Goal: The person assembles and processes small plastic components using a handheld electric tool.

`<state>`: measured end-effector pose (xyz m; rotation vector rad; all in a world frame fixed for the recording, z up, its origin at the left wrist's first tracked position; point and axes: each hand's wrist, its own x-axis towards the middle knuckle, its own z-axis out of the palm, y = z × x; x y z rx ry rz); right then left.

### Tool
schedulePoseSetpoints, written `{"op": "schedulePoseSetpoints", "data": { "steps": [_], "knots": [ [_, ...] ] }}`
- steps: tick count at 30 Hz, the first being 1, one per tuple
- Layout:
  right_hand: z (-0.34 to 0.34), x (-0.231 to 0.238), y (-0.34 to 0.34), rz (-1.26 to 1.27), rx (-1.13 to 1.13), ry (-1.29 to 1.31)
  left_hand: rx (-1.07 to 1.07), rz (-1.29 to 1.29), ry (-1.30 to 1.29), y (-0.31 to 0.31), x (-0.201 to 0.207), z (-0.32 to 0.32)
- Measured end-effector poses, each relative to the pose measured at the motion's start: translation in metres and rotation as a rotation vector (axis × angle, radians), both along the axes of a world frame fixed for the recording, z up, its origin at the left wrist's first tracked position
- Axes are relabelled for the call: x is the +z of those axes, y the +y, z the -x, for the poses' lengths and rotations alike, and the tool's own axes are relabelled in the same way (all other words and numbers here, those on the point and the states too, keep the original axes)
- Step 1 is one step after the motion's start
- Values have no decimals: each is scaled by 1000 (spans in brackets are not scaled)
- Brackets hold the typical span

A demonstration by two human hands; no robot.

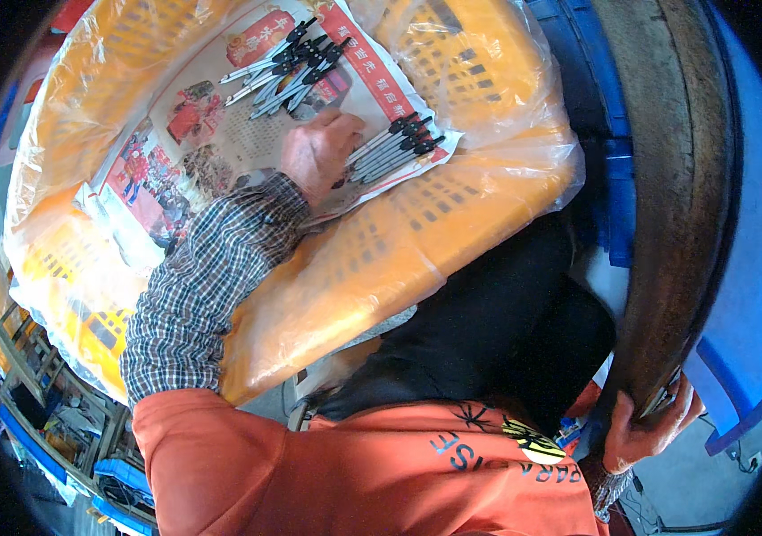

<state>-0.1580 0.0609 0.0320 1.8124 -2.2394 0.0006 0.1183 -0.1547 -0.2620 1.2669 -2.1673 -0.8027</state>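
Observation:
My left hand (318,147) reaches up onto a newspaper (220,134) spread over an orange crate. Its fingers are bent down on the pointed ends of a neat row of metal compasses with black tops (399,143). A looser pile of the same compasses (287,67) lies farther up the paper. My left sleeve is checked. At the lower right, my right hand (653,429) is curled around the edge of a big curved brown rim (680,196). Something small and metallic shows at its fingertips, too small to make out.
The orange crate (381,259) is wrapped in clear plastic and tilts across the upper left. Blue crates (613,179) and a blue surface (756,268) lie at the right. Cluttered shelves (50,420) fill the lower left. My orange vest (354,473) covers the bottom.

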Motion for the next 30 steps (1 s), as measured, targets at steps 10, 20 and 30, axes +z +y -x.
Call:
{"op": "schedulePoseSetpoints", "data": {
  "steps": [10, 20, 30],
  "knots": [
    [3, -2, 1, 33, -7, -41, 196, 269, -359, -23, 14, -54],
    [3, -2, 1, 18, -4, 6, 190, 321, -441, -31, 7, -57],
    [7, -1, 6, 20, 10, -10, 69, 32, -290, -7, 16, -3]
  ]
}}
